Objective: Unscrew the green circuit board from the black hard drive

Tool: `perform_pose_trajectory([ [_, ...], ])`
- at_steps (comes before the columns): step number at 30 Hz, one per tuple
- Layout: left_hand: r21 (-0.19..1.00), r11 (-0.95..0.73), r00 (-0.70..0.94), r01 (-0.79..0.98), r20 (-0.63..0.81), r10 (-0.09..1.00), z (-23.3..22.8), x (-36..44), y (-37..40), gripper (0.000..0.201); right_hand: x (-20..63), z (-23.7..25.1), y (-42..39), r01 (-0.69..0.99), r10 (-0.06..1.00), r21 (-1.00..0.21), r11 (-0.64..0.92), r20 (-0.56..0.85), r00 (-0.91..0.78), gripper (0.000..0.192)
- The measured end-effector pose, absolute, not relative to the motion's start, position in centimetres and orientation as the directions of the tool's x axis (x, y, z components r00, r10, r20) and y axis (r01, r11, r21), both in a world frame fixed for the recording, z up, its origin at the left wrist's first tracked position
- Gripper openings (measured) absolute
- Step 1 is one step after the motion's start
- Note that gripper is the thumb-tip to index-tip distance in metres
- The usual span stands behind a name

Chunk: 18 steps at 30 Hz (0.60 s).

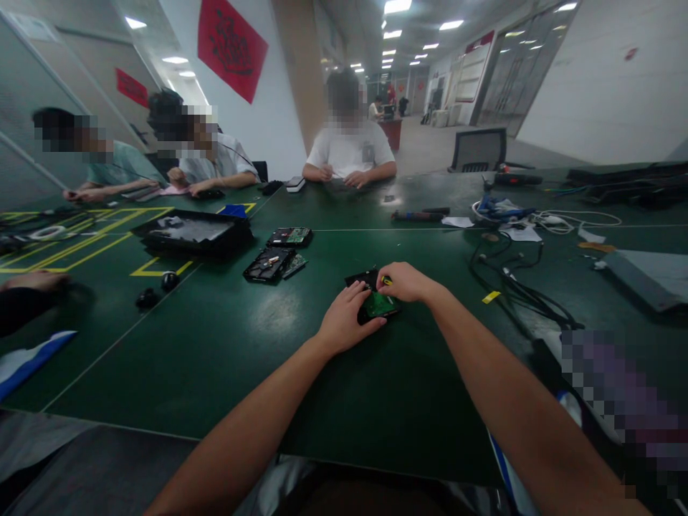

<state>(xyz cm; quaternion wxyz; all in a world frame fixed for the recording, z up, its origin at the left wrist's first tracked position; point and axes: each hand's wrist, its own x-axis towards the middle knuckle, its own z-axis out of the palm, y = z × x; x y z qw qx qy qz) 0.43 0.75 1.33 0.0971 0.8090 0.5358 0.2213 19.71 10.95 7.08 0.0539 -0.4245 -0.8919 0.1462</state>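
A hard drive (pixel 380 306) with its green circuit board facing up lies on the green table in front of me. My left hand (pixel 347 319) grips it from the left, thumb along the near edge and fingers over the far left part. Above the board, my right hand (pixel 405 282) is closed around a small screwdriver (pixel 386 281) with a yellow and black handle. The fingers cover most of this tool, and its tip cannot be made out.
To the left lie more drive parts (pixel 269 264), another hard drive (pixel 290 236) and a black tray (pixel 193 233). Black cables (pixel 516 279), a yellow tag (pixel 491 297) and a grey metal case (pixel 648 276) are on the right. Several people sit around the table.
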Motion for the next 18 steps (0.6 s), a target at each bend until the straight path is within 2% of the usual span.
perform_pose_trajectory([
  [18,0.372,-0.434,0.36,0.82,0.252,0.898,1.31,0.19,0.84,0.075,19.97,6.6,11.45,0.746,0.777,-0.307,0.591,-0.032,-0.629,0.011],
])
